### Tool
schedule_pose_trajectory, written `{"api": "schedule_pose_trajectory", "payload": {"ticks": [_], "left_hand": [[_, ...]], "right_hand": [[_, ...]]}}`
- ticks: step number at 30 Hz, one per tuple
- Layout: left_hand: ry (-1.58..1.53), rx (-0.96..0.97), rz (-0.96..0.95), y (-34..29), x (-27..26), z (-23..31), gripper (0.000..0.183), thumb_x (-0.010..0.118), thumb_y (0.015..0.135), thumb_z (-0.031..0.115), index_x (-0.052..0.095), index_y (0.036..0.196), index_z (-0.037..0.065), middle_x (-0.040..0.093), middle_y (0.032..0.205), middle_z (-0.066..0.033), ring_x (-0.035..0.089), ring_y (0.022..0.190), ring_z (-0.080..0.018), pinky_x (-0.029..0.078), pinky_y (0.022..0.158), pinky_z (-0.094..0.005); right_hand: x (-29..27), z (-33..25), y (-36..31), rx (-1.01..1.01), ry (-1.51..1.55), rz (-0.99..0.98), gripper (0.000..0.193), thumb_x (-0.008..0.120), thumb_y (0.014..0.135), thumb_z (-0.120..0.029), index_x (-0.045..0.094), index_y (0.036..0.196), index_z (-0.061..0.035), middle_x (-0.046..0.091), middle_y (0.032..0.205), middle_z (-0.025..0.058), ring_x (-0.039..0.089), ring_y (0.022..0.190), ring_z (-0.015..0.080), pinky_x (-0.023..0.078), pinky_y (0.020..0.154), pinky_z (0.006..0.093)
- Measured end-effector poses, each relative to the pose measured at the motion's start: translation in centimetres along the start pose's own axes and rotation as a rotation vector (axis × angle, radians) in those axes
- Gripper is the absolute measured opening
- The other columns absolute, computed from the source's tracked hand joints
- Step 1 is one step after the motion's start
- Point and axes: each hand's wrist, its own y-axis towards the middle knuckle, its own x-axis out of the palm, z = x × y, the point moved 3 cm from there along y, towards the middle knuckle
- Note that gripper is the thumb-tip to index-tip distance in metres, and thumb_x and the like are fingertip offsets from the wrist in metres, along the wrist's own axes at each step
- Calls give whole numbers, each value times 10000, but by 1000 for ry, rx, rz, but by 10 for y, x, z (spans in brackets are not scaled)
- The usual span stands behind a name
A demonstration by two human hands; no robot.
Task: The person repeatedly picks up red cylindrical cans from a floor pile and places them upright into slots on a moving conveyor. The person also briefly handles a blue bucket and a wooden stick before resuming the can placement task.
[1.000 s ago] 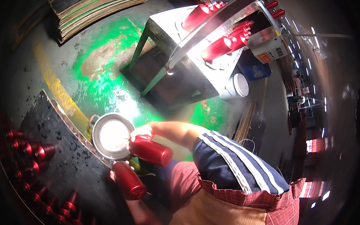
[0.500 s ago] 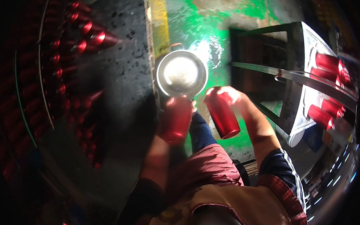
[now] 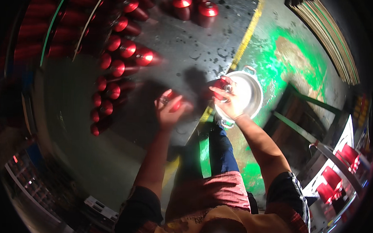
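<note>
My left hand is closed round a red metal bottle with a bare metal neck, over the dark platform. The hand is slightly blurred. Next to the platform's edge, my right hand grips a second red metal bottle by its neck end, fingers over the top. Part of that hand overlaps the round metal pot, which stands on the floor with a loop handle on either side. Whether either bottle touches the platform, I cannot tell.
Several red bottles stand upright in rows at the platform's left, and others at its far end. Stacked red bottles lie behind strips at far left. On the right, a dark-framed stand sits beside more red bottles.
The view has swung left. Both bottles have moved from in front of the pot to the platform side, and their neck ends now show.
</note>
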Motion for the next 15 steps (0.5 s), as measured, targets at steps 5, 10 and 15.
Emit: {"api": "schedule_pose_trajectory", "payload": {"ticks": [5,10,15], "left_hand": [[118,9,36,-31,20,-43,287,817,654,162,770,931,221,587,1287,-70,489,1173,-345,430,980,-445],[-29,21,-59,-66,2,-48,296,792,693,206,747,970,301,439,1439,-160,386,1303,-401,336,1059,-520],[-12,-99,172,-50,-79,-86,444,772,758,253,683,1191,212,316,1529,-203,374,1347,-378,337,1075,-479]], "right_hand": [[79,5,6,-102,-260,-43,524,790,634,-73,735,1117,-268,425,1379,169,417,1265,385,370,1054,479],[82,-30,-5,-136,-371,-127,552,791,619,-60,735,1123,-277,368,1458,181,370,1308,388,329,1090,476],[72,-83,41,-241,-448,-158,570,784,655,-76,704,1186,-265,298,1531,179,314,1347,429,333,1089,501]]}}
